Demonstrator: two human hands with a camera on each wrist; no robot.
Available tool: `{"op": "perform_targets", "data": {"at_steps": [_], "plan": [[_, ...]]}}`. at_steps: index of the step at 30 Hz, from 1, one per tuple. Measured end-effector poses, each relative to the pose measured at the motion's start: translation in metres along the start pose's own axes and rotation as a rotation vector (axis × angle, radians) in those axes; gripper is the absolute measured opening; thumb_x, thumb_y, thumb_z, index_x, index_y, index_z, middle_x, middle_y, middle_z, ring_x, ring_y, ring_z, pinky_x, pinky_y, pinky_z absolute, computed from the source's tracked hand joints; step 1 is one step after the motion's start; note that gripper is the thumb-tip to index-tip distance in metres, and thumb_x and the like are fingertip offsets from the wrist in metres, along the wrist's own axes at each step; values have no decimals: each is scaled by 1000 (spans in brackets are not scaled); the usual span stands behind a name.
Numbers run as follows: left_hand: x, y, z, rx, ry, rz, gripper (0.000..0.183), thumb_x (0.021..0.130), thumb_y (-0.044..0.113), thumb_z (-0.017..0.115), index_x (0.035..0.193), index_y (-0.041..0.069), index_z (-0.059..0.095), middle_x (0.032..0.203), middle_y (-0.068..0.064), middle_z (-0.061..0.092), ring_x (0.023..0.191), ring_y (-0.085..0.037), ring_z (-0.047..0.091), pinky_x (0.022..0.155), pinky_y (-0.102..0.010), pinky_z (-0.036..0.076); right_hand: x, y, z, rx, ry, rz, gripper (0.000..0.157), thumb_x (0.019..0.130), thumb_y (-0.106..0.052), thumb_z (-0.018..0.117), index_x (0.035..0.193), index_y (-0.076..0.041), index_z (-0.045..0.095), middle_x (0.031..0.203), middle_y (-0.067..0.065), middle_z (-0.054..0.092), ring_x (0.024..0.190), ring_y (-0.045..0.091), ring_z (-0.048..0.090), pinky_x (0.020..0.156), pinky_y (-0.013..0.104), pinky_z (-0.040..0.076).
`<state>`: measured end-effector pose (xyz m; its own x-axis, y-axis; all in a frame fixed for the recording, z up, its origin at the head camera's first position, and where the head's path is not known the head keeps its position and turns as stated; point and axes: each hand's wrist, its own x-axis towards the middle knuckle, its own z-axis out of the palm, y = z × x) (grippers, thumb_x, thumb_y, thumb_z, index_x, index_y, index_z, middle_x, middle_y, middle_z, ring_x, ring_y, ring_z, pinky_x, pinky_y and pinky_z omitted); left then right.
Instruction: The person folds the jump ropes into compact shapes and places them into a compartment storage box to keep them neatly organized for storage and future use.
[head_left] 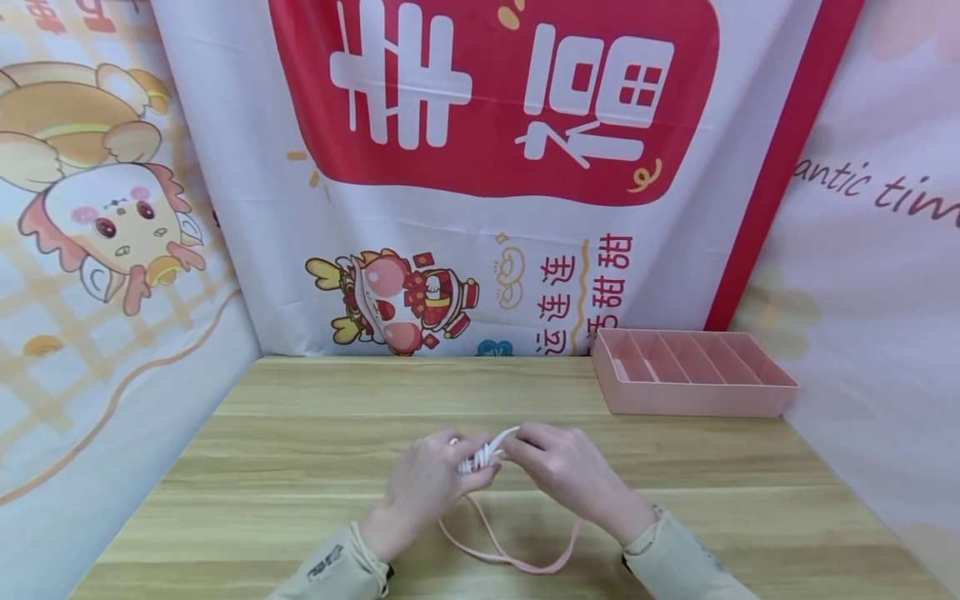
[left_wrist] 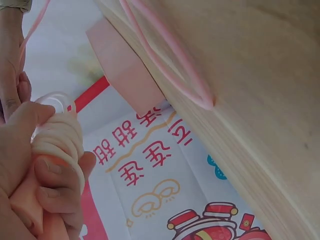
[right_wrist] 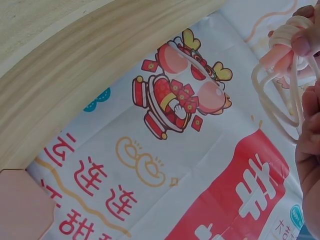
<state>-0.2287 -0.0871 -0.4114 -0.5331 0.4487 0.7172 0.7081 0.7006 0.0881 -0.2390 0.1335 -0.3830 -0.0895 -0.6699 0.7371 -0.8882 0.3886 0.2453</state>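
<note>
A pale, soft-looking cord (head_left: 483,458) is bundled in several coils between the two hands above the table. My left hand (head_left: 426,477) grips the coils, with fingers curled round them. In the left wrist view the pale coils (left_wrist: 59,137) wrap round a pinkish core, whose kind I cannot tell. My right hand (head_left: 566,468) pinches a strand at the bundle's right side. Loose loops (right_wrist: 272,107) run between bundle and right hand in the right wrist view. Below the hands a pink length of cord (head_left: 542,569) curves in an open loop; its ends are hidden.
A pink divided box (head_left: 697,400) with several narrow compartments stands at the table's back right corner. The wood-grain table (head_left: 315,433) meets a printed cloth (head_left: 247,208) at the back. More printed cloth (head_left: 870,333) hangs along both sides.
</note>
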Motion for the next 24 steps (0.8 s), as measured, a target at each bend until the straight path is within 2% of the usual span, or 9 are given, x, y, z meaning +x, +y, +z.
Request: {"op": "perform_targets", "data": {"at_steps": [4,10,18,22,24], "plan": [[2,-1,-3,-12,-7,25,26,78,31,80,101,20,76,75,3,64,53,-3,47,42,-12,32,2,2,-1,-9,64,-1,19,100,-21,59,98,-8,73,82,-1,60,59,5,52,50,12,45],[6,-4,-10,-37,-4,16,27,75,30,82,100,19,77,76,2,66,54,-3,49,43,-13,35,2,3,-4,-14,58,17,26,105,-14,47,106,-5,72,90,4,61,64,11,59,54,17,51],[6,-6,-12,-47,-84,1,29,80,33,79,107,21,77,81,4,70,55,-1,48,43,-12,33,1,6,-6,-48,188,-24,24,100,-25,58,95,-6,72,80,1,55,51,3,45,44,10,38],[6,-6,-13,-52,-77,-1,28,80,30,79,106,20,77,80,3,70,53,0,46,41,-12,32,-1,10,-8,-57,143,-23,22,103,-12,52,105,-5,73,84,4,58,53,7,50,45,12,41],[7,-7,-14,-54,-74,-7,28,80,29,79,106,19,77,80,4,69,51,1,44,40,-12,31,-3,13,-8,-57,98,-3,26,99,-1,50,112,-5,72,88,7,59,56,10,54,47,13,43]]}}
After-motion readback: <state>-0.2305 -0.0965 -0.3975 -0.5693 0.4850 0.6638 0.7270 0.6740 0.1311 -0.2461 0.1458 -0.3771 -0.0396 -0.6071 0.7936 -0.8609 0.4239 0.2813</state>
